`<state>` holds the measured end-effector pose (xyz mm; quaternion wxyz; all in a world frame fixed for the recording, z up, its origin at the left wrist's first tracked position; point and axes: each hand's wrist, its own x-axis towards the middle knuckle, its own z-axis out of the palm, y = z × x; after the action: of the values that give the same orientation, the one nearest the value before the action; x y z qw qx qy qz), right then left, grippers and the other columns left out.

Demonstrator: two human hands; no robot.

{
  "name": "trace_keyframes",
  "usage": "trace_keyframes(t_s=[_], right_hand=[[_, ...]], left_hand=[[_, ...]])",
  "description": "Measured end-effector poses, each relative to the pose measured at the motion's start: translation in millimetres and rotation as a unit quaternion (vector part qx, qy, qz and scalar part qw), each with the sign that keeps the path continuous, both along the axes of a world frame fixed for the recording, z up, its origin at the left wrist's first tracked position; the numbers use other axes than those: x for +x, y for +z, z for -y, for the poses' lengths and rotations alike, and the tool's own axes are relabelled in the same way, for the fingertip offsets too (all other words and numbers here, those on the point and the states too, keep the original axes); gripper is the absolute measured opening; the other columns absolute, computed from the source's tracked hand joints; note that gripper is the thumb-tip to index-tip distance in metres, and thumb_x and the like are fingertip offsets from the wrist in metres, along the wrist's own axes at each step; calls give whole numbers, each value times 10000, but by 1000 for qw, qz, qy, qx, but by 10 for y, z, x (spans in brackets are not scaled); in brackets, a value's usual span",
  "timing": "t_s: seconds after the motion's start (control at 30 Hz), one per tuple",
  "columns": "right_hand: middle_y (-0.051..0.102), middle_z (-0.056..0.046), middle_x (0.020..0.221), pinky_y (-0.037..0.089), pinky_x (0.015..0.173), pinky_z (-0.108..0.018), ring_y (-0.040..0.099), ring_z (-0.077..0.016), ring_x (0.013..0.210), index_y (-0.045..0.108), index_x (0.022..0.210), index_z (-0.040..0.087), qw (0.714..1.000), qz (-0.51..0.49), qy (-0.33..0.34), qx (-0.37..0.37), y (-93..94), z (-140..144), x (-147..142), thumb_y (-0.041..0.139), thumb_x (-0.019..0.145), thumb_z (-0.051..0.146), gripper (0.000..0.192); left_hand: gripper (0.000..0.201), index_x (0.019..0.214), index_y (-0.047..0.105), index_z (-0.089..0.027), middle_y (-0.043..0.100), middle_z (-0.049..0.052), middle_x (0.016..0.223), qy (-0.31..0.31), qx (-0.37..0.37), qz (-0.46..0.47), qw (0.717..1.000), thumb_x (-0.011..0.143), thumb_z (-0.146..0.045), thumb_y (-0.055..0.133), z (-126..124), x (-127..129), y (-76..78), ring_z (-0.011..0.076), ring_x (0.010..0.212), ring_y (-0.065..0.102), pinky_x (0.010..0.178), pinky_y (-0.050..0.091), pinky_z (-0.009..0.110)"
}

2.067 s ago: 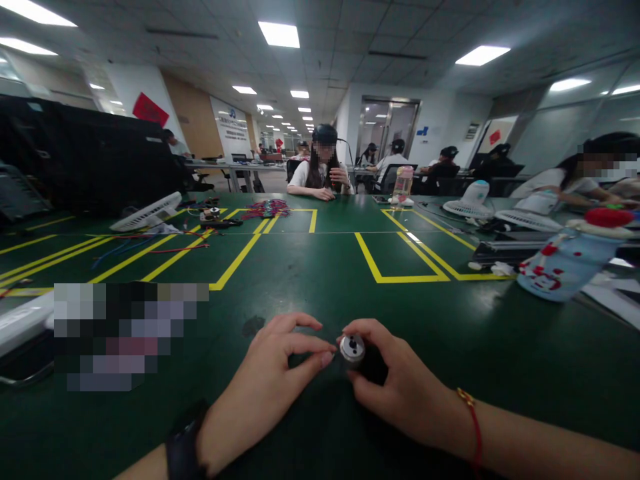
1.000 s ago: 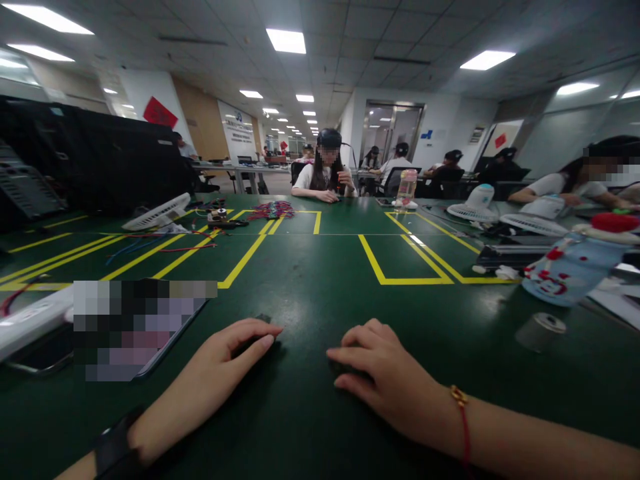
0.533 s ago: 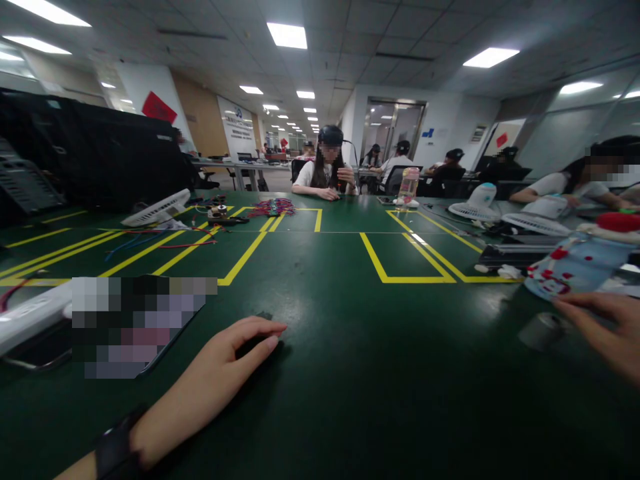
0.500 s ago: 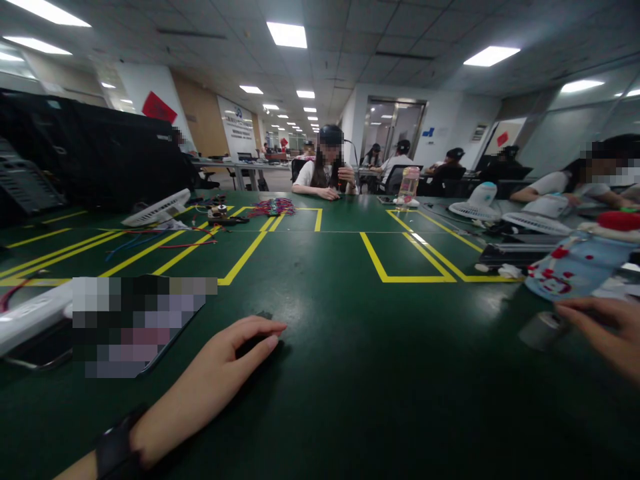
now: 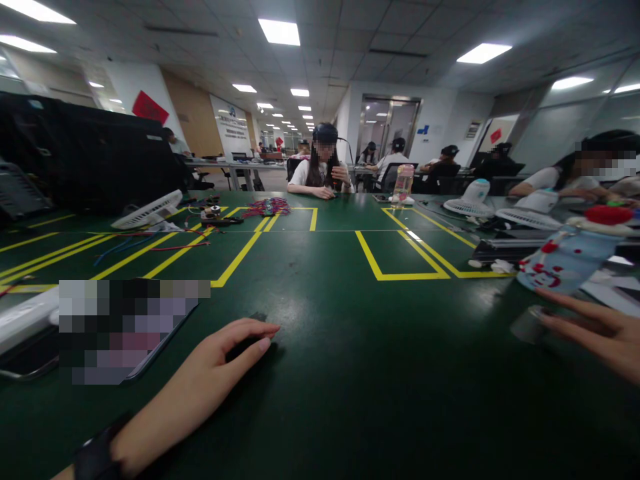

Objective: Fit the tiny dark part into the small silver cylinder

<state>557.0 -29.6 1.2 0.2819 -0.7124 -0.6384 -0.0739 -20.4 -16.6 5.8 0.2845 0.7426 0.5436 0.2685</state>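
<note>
On the green table (image 5: 320, 373), the left hand (image 5: 210, 373) lies flat, fingers loosely extended over a small dark part (image 5: 255, 319) whose far edge shows just beyond the fingertips; nothing is clamped in that grip. Well to the right of that hand, the right hand (image 5: 600, 337) reaches in with fingers spread apart, fingertips touching a small grey cylinder (image 5: 525, 325) standing on the table. Just beyond the cylinder lies a blue patterned bottle (image 5: 565, 263).
</note>
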Motion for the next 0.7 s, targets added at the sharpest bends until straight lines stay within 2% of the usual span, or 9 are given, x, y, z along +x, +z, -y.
trace_keyframes(t_s=[0.1,0.17,0.23,0.3,0.37,0.47,0.57,0.7], right_hand=[[696,-94,795,475,441,-296,637,-203,547,609,1200,278,987,-38,-86,-130,21,-2,-131,643,697,588,592],[697,-84,833,504,468,-328,640,-208,573,597,1211,270,988,-43,-83,-125,54,-23,-422,616,708,615,610],[678,-68,1005,546,585,-352,663,-213,726,548,1263,278,996,-33,3,-83,103,-39,-893,584,753,589,599],[609,-45,1186,548,776,-354,634,-208,957,515,1292,284,988,-31,137,-63,155,-42,-1479,568,799,524,552],[573,-30,1237,497,925,-333,577,-170,1081,479,1318,277,961,-58,257,-83,193,-37,-2066,538,846,449,506],[561,-13,1234,453,983,-289,545,-122,1104,467,1315,283,916,-104,372,-111,200,-34,-2729,547,852,364,477],[563,-1,1211,444,976,-270,537,-107,1085,473,1299,292,888,-129,425,-115,126,-49,-3024,564,835,299,473],[572,4,1180,452,949,-271,553,-101,1045,338,1352,302,880,-209,411,-115,-50,-81,-3053,636,778,276,648]], left_hand=[[314,1145,639,-334,639,15,1217,-1,-6,-3,1000,894,-467,506,-4,-12,-16,263,1146,567,1014,414,457],[315,1146,637,-336,634,11,1224,-3,-6,-5,1000,889,-470,513,-7,-16,-26,263,1151,563,1021,408,458],[313,1152,633,-332,632,9,1226,-4,-7,-5,1000,897,-462,505,-1,-6,-16,257,1154,562,1025,406,443],[308,1144,636,-323,637,10,1216,-2,-9,-5,1000,904,-456,497,8,12,8,251,1148,565,1017,414,422],[303,1138,636,-319,641,9,1205,0,-12,-7,1000,903,-454,499,7,27,23,247,1138,567,1005,423,408],[296,1138,627,-316,646,7,1178,1,0,-18,1000,898,-445,514,-15,48,8,243,1111,573,986,431,408],[247,1094,639,-307,652,8,1128,6,38,-27,999,898,-406,527,-18,130,7,238,1068,584,964,435,406],[174,1039,646,-302,630,1,1103,-26,98,8,995,899,-299,542,38,427,122,207,1043,577,929,444,356]])
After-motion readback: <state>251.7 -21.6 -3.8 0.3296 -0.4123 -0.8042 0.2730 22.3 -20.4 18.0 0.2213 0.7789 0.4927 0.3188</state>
